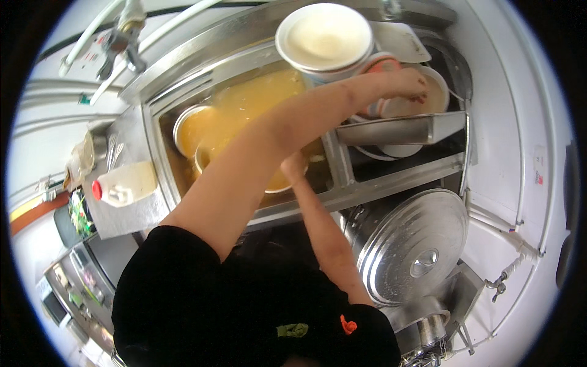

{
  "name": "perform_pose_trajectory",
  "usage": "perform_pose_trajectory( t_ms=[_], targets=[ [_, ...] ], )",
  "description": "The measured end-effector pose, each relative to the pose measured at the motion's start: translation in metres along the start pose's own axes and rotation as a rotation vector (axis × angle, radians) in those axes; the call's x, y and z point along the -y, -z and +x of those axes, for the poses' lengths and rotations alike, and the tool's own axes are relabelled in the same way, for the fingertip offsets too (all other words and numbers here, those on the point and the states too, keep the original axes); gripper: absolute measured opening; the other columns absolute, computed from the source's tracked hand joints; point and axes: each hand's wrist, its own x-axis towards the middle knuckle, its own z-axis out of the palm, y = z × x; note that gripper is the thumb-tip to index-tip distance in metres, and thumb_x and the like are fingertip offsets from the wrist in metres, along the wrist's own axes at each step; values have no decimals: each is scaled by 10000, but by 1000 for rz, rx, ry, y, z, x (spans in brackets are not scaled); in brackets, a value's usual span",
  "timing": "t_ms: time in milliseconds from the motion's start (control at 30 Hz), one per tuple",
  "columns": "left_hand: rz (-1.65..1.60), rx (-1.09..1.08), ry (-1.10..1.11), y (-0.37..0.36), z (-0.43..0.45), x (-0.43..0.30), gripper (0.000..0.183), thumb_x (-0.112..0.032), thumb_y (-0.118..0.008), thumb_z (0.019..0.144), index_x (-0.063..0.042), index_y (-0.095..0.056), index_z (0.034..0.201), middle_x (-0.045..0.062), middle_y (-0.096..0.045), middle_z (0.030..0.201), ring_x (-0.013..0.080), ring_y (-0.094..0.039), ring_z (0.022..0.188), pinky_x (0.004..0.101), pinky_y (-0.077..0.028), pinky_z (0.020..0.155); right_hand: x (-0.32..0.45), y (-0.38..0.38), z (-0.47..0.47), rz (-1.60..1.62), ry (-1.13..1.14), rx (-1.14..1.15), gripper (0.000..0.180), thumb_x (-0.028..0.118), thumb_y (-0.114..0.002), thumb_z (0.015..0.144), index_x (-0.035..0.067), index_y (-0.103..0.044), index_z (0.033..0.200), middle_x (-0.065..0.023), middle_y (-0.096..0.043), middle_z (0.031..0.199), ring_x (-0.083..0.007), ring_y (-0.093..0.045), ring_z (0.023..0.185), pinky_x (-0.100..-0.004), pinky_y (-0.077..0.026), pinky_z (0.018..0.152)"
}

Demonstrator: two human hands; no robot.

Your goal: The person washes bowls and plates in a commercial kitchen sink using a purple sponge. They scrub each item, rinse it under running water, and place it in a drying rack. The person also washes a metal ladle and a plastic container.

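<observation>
My left arm crosses over to the right-hand basin, where my left hand (410, 85) is above a pale round bowl (439, 89). Its fingers are bent and blurred, so whether they grip anything is unclear. A patterned bowl (381, 63) and a rectangular steel pan (390, 133) sit close to that hand. My right hand (294, 166) is low in the left basin at the rim of a white-edged bowl (280, 189), partly hidden by my left forearm. Cloudy yellow water (257, 96) surrounds it. Two more bowls, one a round bowl (189, 133), sit in this water.
A large white tub (324, 39) with pale contents stands at the sink's back. On the left counter (124, 220) lies a red-capped plastic jug (126, 184) near some cutlery (113, 150). A big round metal lid (415, 250) leans at right. A tap (121, 43) is at upper left.
</observation>
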Motion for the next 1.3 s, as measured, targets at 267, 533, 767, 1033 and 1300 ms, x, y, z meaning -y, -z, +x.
perform_pose_trajectory(
  t_ms=[267, 533, 767, 1033, 1300],
  targets=[
    [-233, -506, -82, 56, -201, 16, 174, -139, -564, 925, 14, -638, 962, 56, -651, 891, 107, -603, 814, 257, -498, 765, 4, -12, -47, -863, 478, 665, 547, 402, -637, 758, -49, -598, 1067, -265, -589, 1083, -393, -580, 995, -436, -470, 875],
    [-356, -851, 711, -4, -436, 180, 276, -237, -574, 922, 19, -586, 1025, 72, -612, 892, 135, -598, 808, 249, -503, 710, 37, -27, -36, -1116, 299, 922, 321, 232, -634, 691, 15, -691, 921, -171, -685, 902, -341, -661, 830, -418, -520, 754],
    [-718, -999, 747, -40, -440, 124, 641, -347, -632, 877, -27, -301, 1323, 117, -510, 1181, 233, -549, 1024, 357, -520, 745, 88, 12, -35, -209, -25, 685, 290, 240, -638, 778, 18, -661, 964, -182, -673, 861, -304, -658, 789, -385, -499, 686],
    [-654, -1231, 292, 21, -427, 115, 580, -192, -587, 885, -74, -283, 1364, 148, -493, 1216, 233, -509, 1084, 343, -433, 923, 93, -73, -115, -341, 718, 123, 468, 68, -589, 720, 38, -530, 1183, -168, -565, 955, -355, -507, 963, -477, -386, 771],
    [-455, -887, 538, 81, -451, 124, 682, -196, -609, 793, -97, -300, 1393, 177, -484, 1253, 284, -538, 1088, 371, -450, 923, 30, -38, -7, -915, 1046, 243, 428, 125, -584, 767, 156, -580, 1194, -82, -601, 1013, -250, -527, 1039, -411, -418, 821]
  ],
)
